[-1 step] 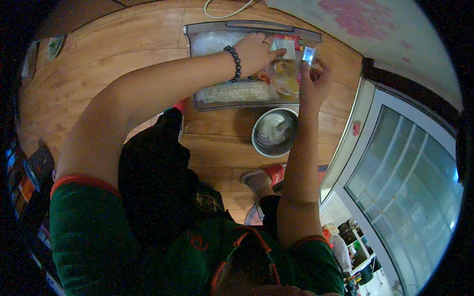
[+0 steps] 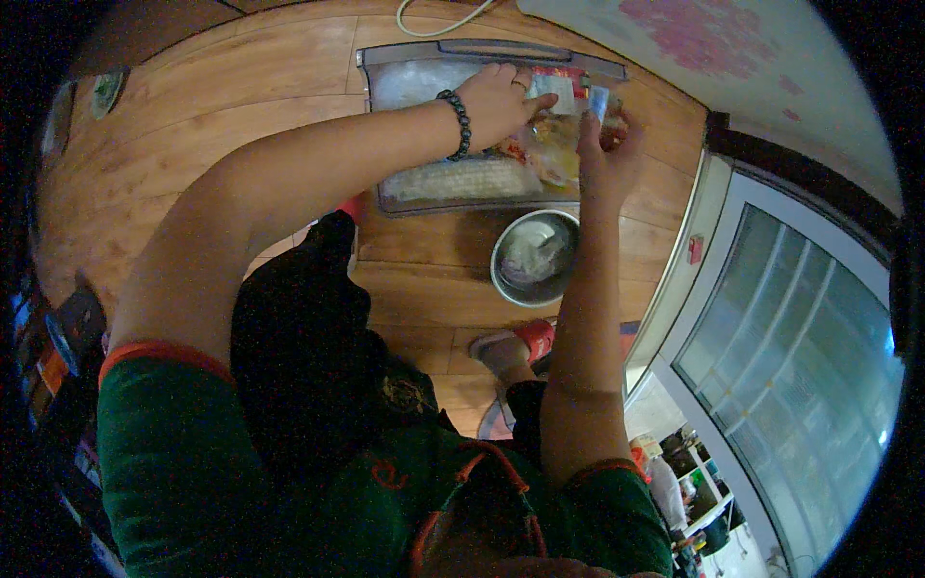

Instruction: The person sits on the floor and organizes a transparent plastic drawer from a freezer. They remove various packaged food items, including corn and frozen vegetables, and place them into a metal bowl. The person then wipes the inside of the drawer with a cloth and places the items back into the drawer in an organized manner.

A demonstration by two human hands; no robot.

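A clear plastic drawer [image 2: 434, 206] with a grey rim lies on the wooden floor, filled with frosty bagged food. My left hand [image 2: 496, 104], with a dark bead bracelet on its wrist, rests over the middle bags, its thumb stretched out to the right and fingers apart. At the drawer's right end, my right hand [image 2: 609, 159] is closed on a small pale-blue plastic packet [image 2: 598, 100], thumb against its lower end. Something reddish shows beside those fingers. Between my hands lie a yellowish bag [image 2: 554, 154] and a red-and-white packet [image 2: 556, 89]. A long whitish bag [image 2: 462, 180] fills the near side.
A round metal bowl [image 2: 536, 258] holding a pale lump stands on the floor just nearer than the drawer. My foot in a red slipper [image 2: 536, 339] is below it. A white-framed glass door [image 2: 790, 366] is on the right, and a pale cable [image 2: 443, 29] lies beyond the drawer.
My right hand has shifted slightly left, and the packet in it has tilted, so its bright glare is gone. The left hand stays in place.
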